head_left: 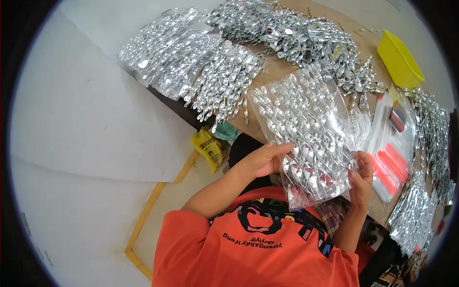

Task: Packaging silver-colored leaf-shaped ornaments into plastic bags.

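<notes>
- Clear bag of twisted silver strips [306,124]: held up between the two sets of fingers, over the near edge of the desk [273,71], with its broad face turned toward the wearer.
- Left fingers [283,149]: grasping the bag's left edge, the thumb laid across the front and the others largely hidden behind; support from beneath is probably given this way.
- Right fingers [365,165]: bent about the opposite edge, low down, with the thumb in front; by gripping from both sides, the limp film is presumably kept spread and its contents flat.
- Stack of filled bags [165,55]: placed beyond the left fingers, far to their left, perhaps so that the working space between the hands is left free.
- Loose hanging strips [224,79]: laid just beside that stack, their tips draped over the desk's edge.
- Long heap of silver strips [291,36]: spread beyond both sets of fingers, likely within reach of either arm.
- Flat clear sleeves with red bands [389,165]: piled just right of the right fingers, conveniently near, it may be judged.
- Yellow bin [400,60]: stood well beyond the right fingers, at the desk's far side.
</notes>
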The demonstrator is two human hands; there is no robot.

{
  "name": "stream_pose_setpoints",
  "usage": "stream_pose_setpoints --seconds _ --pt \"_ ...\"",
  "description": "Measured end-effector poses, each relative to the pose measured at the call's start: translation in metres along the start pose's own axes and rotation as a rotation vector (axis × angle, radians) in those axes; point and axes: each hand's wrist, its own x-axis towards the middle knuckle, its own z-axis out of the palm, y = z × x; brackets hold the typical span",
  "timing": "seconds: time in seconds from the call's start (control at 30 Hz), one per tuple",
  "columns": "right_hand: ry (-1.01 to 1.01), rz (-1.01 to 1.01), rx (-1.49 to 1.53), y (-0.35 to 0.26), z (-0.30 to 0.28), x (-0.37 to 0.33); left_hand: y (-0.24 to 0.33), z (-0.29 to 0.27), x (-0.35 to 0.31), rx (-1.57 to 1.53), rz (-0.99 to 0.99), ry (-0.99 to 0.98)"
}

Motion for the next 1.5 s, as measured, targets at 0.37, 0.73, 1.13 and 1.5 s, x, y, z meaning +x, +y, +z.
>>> stream_pose_setpoints --seconds 0.37,0.73,1.13,1.5 --pt "0.104 -0.014 0.064 0.011 -0.002 0.011 0.115 0.046 -0.03 0.102 0.598 0.19" --pt "0.086 -0.009 0.128 0.031 -0.008 0.008 0.405 -0.059 -0.043 0.274 0.936 -0.266" --pt "0.259 0.106 0.14 0.029 -0.003 0.011 0.427 -0.075 0.0 -0.221 1.388 0.57" --pt "0.293 0.114 0.158 0.037 -0.005 0.003 0.433 -0.081 0.004 -0.092 1.265 0.58"
